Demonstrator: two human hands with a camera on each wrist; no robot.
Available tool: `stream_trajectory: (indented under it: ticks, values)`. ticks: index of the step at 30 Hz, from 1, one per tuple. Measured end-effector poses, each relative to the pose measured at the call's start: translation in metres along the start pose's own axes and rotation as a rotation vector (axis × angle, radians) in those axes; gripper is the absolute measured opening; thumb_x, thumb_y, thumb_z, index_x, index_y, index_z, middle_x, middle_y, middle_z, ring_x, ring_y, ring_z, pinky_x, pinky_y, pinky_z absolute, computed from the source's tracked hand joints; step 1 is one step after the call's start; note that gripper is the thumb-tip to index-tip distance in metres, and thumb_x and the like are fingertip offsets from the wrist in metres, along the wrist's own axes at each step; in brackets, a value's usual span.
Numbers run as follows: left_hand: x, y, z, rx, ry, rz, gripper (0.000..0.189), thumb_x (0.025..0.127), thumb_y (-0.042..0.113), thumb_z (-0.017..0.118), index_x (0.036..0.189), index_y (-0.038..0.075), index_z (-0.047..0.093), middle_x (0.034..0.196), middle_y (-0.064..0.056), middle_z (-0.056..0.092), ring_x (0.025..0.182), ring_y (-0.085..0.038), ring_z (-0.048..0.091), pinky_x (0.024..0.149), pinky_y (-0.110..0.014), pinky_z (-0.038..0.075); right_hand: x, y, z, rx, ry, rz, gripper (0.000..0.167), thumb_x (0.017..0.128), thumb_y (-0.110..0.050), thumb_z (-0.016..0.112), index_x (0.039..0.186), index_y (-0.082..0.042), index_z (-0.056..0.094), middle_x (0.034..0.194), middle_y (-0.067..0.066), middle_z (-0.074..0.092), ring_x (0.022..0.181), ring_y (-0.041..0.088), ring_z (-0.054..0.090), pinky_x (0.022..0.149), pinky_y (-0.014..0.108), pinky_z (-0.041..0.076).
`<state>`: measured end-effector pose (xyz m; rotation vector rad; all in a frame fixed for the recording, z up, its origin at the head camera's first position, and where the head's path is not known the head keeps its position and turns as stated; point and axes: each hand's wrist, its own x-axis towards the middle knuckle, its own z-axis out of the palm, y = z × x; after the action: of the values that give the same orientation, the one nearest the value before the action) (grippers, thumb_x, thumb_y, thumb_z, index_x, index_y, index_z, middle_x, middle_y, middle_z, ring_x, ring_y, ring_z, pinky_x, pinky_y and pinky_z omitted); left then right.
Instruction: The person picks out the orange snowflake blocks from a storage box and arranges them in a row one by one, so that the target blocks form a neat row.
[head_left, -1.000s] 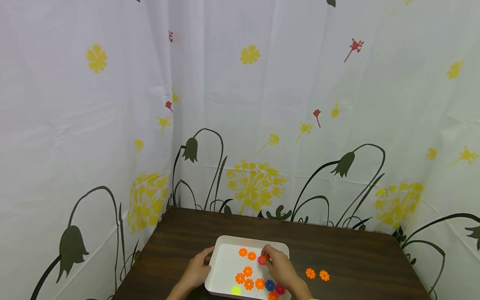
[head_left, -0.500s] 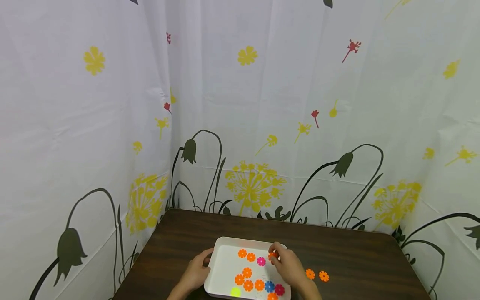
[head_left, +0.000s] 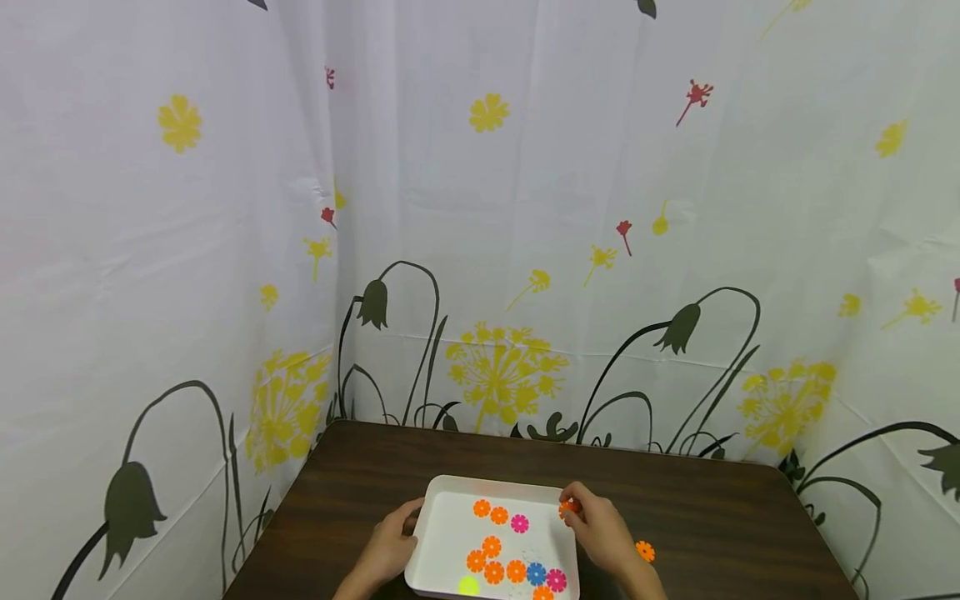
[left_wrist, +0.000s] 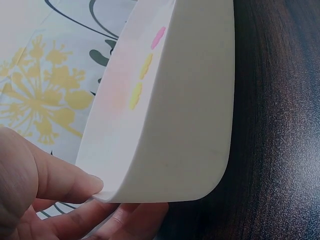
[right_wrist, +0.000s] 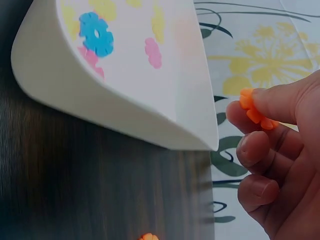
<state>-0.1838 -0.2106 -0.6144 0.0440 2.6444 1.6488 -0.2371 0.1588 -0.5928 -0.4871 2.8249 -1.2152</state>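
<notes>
A white tray (head_left: 442, 529) sits on the table, with several flower-shaped notched discs lying in it. At its left side, my left hand (head_left: 388, 546) grips the rim, thumb (left_wrist: 82, 182) on the inside and fingers beneath the corner. My right hand (head_left: 606, 531) pinches an orange notched disc (right_wrist: 254, 112) between thumb and index finger, near the tray's far right corner. Inside lie several orange discs (head_left: 493, 572), a blue one (head_left: 536, 573), a pink one (head_left: 520, 523), a magenta one (head_left: 556, 580) and a yellow-green one (head_left: 468, 585).
Another orange disc (head_left: 645, 551) lies on the dark wooden table (head_left: 712, 517), right of the tray and beside my right wrist. A white curtain (head_left: 420, 208) with printed flowers hangs behind the table and along its sides.
My right hand has carried the orange disc rightward, from beside the pink disc to the tray's right rim, uncovering the pink one. It now hides one of two table discs. The left hand stays.
</notes>
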Motion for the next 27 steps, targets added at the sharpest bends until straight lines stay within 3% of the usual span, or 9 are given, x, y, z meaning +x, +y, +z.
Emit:
stream_trajectory:
  ticks: [7, 16, 21, 27]
  values:
    - [0.001, 0.000, 0.000, 0.010, 0.010, -0.016, 0.068, 0.080, -0.013, 0.053, 0.148, -0.011, 0.050, 0.110, -0.030, 0.072, 0.084, -0.029, 0.076, 0.065, -0.040, 0.062, -0.005, 0.010, -0.007, -0.009, 0.058, -0.042, 0.014, 0.098, -0.007, 0.071, 0.110, -0.014, 0.066, 0.081, -0.007, 0.065, 0.064, 0.004, 0.052, 0.057, 0.024, 0.045]
    - [0.001, 0.000, 0.001, 0.001, 0.004, -0.017, 0.068, 0.080, -0.013, 0.053, 0.148, -0.011, 0.050, 0.111, -0.031, 0.072, 0.085, -0.030, 0.076, 0.066, -0.041, 0.062, -0.013, 0.023, -0.018, 0.042, 0.076, -0.007, 0.013, 0.099, -0.003, 0.068, 0.110, -0.009, 0.067, 0.082, -0.004, 0.065, 0.066, 0.005, 0.053, 0.057, 0.024, 0.046]
    - [0.001, -0.001, 0.001, 0.000, 0.007, -0.017, 0.068, 0.080, -0.013, 0.053, 0.147, -0.011, 0.051, 0.110, -0.030, 0.072, 0.085, -0.029, 0.076, 0.065, -0.041, 0.062, -0.016, 0.028, -0.025, 0.047, 0.098, 0.011, 0.014, 0.098, -0.001, 0.068, 0.110, -0.009, 0.067, 0.082, -0.001, 0.067, 0.059, 0.006, 0.052, 0.052, 0.024, 0.047]
    - [-0.001, -0.001, 0.000, -0.003, 0.010, -0.012, 0.067, 0.080, -0.013, 0.053, 0.148, -0.011, 0.050, 0.112, -0.032, 0.072, 0.085, -0.031, 0.077, 0.066, -0.041, 0.062, -0.019, 0.032, -0.032, 0.029, 0.129, 0.059, 0.016, 0.097, 0.000, 0.070, 0.109, -0.010, 0.069, 0.081, -0.004, 0.065, 0.063, 0.006, 0.053, 0.060, 0.025, 0.047]
